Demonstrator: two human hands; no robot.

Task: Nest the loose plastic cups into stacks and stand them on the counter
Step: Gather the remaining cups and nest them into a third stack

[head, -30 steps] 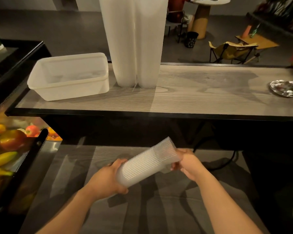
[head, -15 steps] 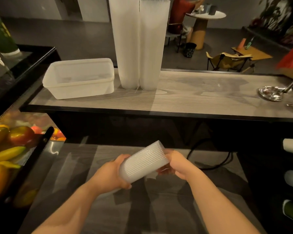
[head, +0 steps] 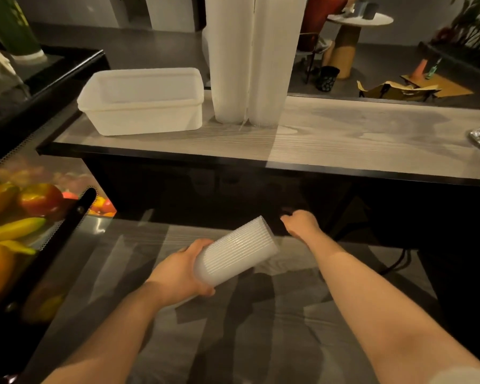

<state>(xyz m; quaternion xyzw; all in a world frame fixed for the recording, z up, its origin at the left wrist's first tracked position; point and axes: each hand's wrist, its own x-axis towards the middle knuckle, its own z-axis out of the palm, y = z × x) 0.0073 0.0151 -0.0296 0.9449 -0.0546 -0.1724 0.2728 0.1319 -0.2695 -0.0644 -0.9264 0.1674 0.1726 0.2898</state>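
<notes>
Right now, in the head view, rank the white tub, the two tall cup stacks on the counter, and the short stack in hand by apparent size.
1. Tall cup stacks, tops cropped; alike, unranked between them.
2. White tub.
3. Short stack, held by the left hand, though nearer the camera.

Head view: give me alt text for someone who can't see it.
The left hand grips a short nested cup stack tilted over a lower surface, while the right hand reaches into the dark space under the counter. On it stand two tall cup stacks beside a white tub.
</notes>
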